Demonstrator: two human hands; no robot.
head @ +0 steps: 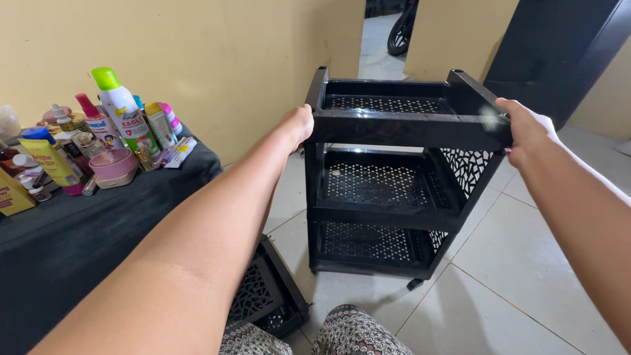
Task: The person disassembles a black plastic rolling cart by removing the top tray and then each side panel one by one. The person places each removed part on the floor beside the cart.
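Note:
A black plastic three-tier cart (394, 128) with perforated shelves stands on the white tiled floor in front of me, tilted slightly. My left hand (299, 125) grips the near left corner of its top tier. My right hand (522, 131) grips the near right corner of the same tier. All three shelves look empty, apart from a small pale spot on the middle one.
A low table under a dark cloth (85, 223) at left carries several bottles, tubes and a pink jar (113, 164). A loose black perforated tray (263, 292) lies on the floor by my patterned knees (342, 332). A doorway (384, 39) opens behind the cart.

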